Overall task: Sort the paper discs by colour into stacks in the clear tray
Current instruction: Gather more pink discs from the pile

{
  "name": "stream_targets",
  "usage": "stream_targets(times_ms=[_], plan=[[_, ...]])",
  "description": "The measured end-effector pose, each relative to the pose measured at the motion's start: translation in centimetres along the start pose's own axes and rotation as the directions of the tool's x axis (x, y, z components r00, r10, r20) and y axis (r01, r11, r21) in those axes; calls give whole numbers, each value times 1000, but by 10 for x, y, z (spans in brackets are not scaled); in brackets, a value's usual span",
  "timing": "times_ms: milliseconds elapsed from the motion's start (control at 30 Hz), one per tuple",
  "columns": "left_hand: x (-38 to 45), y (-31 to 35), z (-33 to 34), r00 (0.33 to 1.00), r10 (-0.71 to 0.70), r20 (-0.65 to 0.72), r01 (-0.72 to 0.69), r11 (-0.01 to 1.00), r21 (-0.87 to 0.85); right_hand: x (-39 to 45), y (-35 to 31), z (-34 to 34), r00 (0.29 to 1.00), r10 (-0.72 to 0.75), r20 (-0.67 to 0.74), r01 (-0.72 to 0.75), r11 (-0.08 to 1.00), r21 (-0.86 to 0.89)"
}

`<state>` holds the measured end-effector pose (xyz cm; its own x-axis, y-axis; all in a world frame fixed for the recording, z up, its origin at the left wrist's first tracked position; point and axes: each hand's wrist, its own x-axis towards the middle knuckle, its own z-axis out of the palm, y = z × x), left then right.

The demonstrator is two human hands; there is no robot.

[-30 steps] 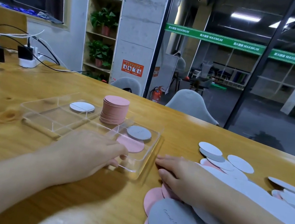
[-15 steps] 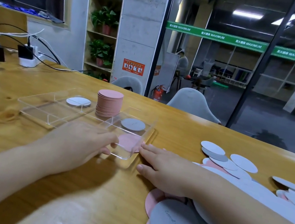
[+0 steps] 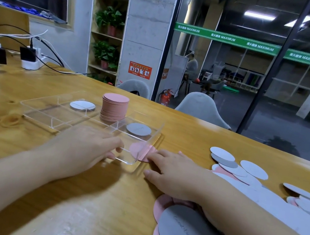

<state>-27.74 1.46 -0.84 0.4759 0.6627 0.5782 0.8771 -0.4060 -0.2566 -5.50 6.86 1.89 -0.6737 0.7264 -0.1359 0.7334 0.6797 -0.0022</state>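
Note:
The clear tray (image 3: 47,113) lies on the wooden table with several compartments. In it stand a tall pink stack (image 3: 114,108), one white disc (image 3: 82,105) and one grey disc (image 3: 138,129). A single pink disc (image 3: 140,150) shows at the tray's near right corner, straddling the clear side wall; whether it lies inside or under the tray I cannot tell. My left hand (image 3: 86,146) pinches the tray's near rim. My right hand (image 3: 173,172) lies flat, its straight fingertips touching that pink disc.
A loose pile of white, grey and pink discs (image 3: 252,182) spreads over the table to the right. A large grey disc (image 3: 183,234) on pink ones lies near my right forearm. Chargers and cables (image 3: 30,58) sit at the far left. Chairs stand behind the far table edge.
My right hand has slid left from the loose pile to the tray's near right corner and now touches the pink disc. My left hand has stayed on the tray's near rim.

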Motion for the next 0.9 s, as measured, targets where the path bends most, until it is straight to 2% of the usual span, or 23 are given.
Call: stream_targets(times_ms=[200,300,400,533,667,733,800,900], plan=[[0,-2,3,1000,4,-10,-4,1000,-24,-22,14,-13,989,125,81,-124,992,-19],[-1,-3,5,1000,4,-21,-5,999,-41,-21,17,-23,980,192,48,-191,981,-29],[-2,-3,4,1000,13,-15,-14,999,-42,-7,18,-24,978,207,-6,-207,977,43],[-3,-4,5,1000,18,5,-17,998,-57,12,25,-19,973,227,28,-228,959,169],[-2,-5,7,998,15,58,-12,999,-48,22,32,-21,957,288,43,-292,945,150],[-3,-5,8,996,4,84,2,998,-61,23,35,-19,949,314,32,-314,928,201],[-4,-4,9,995,-1,99,7,998,-62,22,40,-15,939,343,-41,-311,891,330],[-3,0,7,994,12,113,-7,999,-48,14,50,-16,884,394,-251,-233,838,494]])
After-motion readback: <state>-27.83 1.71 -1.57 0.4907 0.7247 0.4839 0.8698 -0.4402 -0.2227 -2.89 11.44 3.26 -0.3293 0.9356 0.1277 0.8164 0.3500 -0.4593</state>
